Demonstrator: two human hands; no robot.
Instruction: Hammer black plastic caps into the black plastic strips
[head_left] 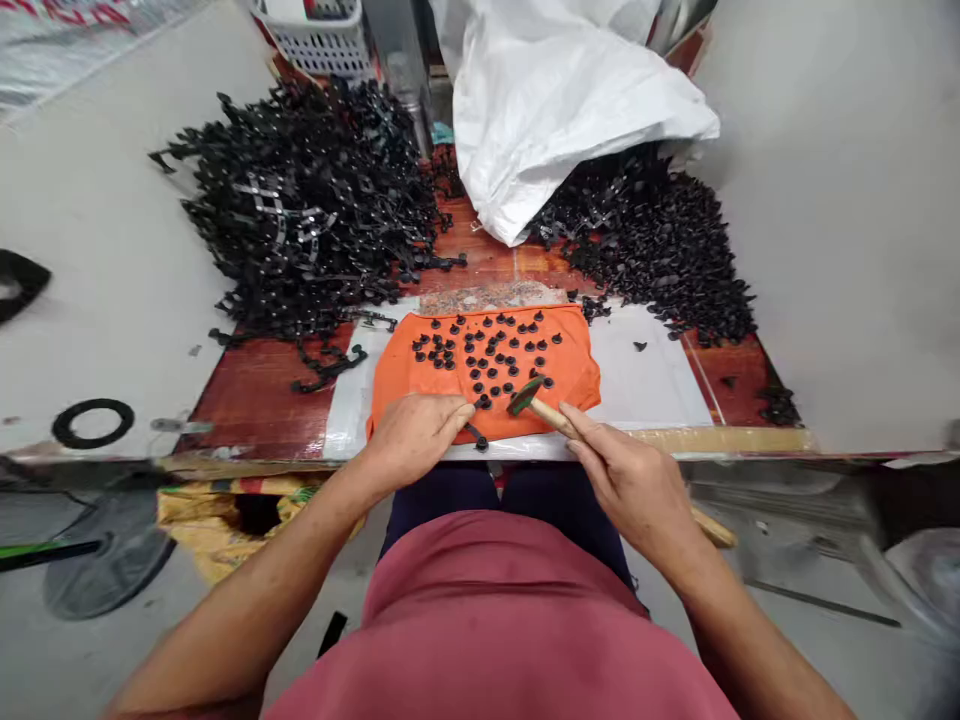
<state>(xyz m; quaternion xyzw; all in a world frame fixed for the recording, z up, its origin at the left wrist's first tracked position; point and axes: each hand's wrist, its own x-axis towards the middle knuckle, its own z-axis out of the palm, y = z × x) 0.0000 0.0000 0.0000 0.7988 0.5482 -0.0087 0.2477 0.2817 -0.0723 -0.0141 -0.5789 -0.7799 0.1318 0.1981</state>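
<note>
My left hand is closed on a black plastic piece with round ends, pinched near the front edge of an orange cloth. My right hand grips the pale wooden handle of a small hammer. The hammer's dark greenish head is just right of the pinched piece, over the cloth. Whether it touches anything there I cannot tell. Scattered across the cloth are many small black round parts with stems.
A tangled heap of black plastic strips rises at the back left. Smaller black parts pile up at the back right, partly beneath a white sack. A white basket stands behind. A black ring lies far left.
</note>
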